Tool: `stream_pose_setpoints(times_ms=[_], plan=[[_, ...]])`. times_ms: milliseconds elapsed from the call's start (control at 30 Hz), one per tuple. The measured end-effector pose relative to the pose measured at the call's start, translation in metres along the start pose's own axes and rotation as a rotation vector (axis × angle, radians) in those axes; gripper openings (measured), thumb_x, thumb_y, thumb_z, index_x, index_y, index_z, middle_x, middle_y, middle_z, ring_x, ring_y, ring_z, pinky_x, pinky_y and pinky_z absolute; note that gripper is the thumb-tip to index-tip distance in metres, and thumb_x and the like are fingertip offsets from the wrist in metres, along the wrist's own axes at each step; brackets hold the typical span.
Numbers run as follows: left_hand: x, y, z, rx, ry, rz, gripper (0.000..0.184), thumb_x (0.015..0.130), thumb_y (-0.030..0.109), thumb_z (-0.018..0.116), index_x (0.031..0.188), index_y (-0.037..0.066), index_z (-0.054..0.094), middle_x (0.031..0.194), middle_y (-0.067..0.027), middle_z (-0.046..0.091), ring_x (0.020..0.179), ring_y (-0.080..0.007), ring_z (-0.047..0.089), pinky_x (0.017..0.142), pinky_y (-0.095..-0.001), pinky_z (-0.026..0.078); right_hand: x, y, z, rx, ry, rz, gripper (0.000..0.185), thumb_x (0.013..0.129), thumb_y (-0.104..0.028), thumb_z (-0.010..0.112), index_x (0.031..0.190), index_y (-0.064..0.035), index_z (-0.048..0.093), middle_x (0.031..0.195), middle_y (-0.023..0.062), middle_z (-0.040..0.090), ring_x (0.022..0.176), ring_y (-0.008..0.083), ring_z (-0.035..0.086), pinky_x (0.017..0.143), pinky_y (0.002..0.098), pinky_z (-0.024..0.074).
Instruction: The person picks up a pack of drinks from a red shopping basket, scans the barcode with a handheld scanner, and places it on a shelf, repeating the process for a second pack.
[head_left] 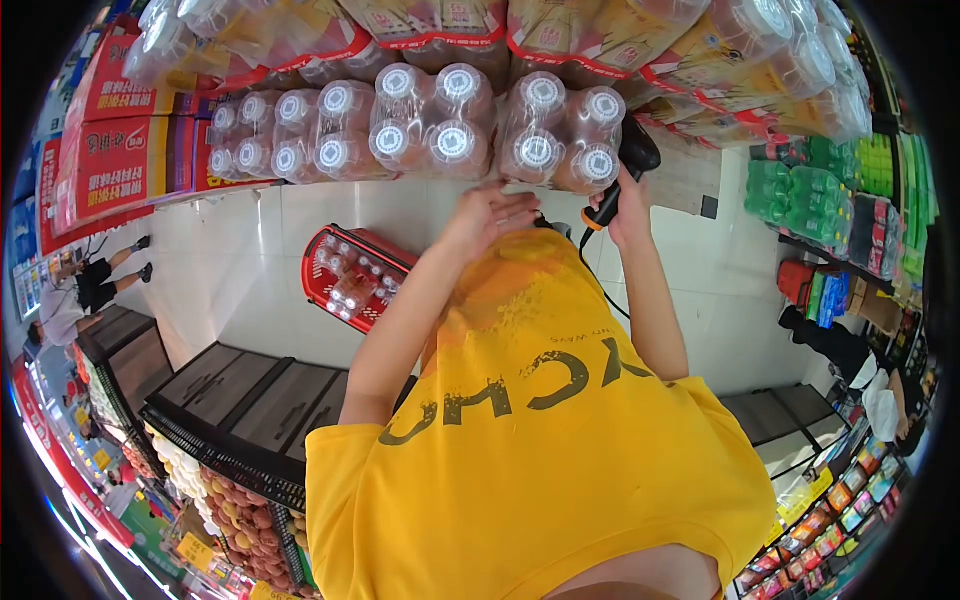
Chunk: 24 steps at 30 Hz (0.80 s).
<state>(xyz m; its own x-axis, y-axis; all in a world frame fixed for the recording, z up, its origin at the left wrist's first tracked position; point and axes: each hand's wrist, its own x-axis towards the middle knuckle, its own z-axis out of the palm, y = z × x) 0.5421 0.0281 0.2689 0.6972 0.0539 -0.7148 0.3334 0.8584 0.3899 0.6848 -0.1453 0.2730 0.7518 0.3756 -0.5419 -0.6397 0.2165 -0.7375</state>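
My right hand [630, 212] is wrapped round the grip of a black handheld device [638, 150] with an orange part and a dark cable. The device's head is beside the right end of a row of shrink-wrapped bottles [540, 150], whose pale round caps face up. My left hand [490, 215] is held in front of the yellow shirt [540, 400], just below the bottle packs. Its fingers are stretched out, and nothing shows in them.
A red basket [312, 270] with bottle packs stands on the floor at left. Red cartons [120, 150] are stacked at far left, green bottle packs [815, 205] at right. Dark produce stands [225, 390] are at lower left. A person [90, 290] is at left, another [850, 350] at right.
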Motion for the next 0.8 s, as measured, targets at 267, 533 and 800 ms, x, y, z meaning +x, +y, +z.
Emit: stream_pose_setpoints(times_ms=[267,533,800], plan=[[-0.006,0.007,-0.027,0.016,0.013,0.12,0.046,0.087,0.002,0.04,0.128,-0.016,0.034,0.132,-0.0281,0.045,0.123,-0.0336,0.048,0.106,-0.0412,0.041,0.005,0.004,0.011,0.059,-0.059,0.022,0.018,0.089,-0.013,0.059,0.101,-0.0048,0.05,0.068,0.0044,0.053,0.051,0.015,0.051,0.045,0.03,0.0419],[-0.009,0.007,-0.05,0.012,-0.017,0.175,0.05,0.085,0.003,0.044,0.131,-0.015,0.033,0.133,-0.0277,0.044,0.123,-0.0337,0.048,0.105,-0.0417,0.041,0.009,0.006,0.006,0.046,-0.106,0.016,0.016,0.089,-0.013,0.058,0.1,-0.0051,0.05,0.069,0.0046,0.054,0.051,0.0151,0.052,0.044,0.0306,0.0423],[-0.026,0.002,-0.067,-0.005,0.02,0.2,0.046,0.09,0.01,0.043,0.129,-0.014,0.036,0.131,-0.0279,0.046,0.122,-0.0338,0.048,0.105,-0.0418,0.041,0.011,0.009,0.001,0.039,-0.131,0.044,0.014,0.088,-0.011,0.058,0.097,-0.0054,0.05,0.067,0.0045,0.053,0.05,0.0149,0.05,0.046,0.0314,0.0424]])
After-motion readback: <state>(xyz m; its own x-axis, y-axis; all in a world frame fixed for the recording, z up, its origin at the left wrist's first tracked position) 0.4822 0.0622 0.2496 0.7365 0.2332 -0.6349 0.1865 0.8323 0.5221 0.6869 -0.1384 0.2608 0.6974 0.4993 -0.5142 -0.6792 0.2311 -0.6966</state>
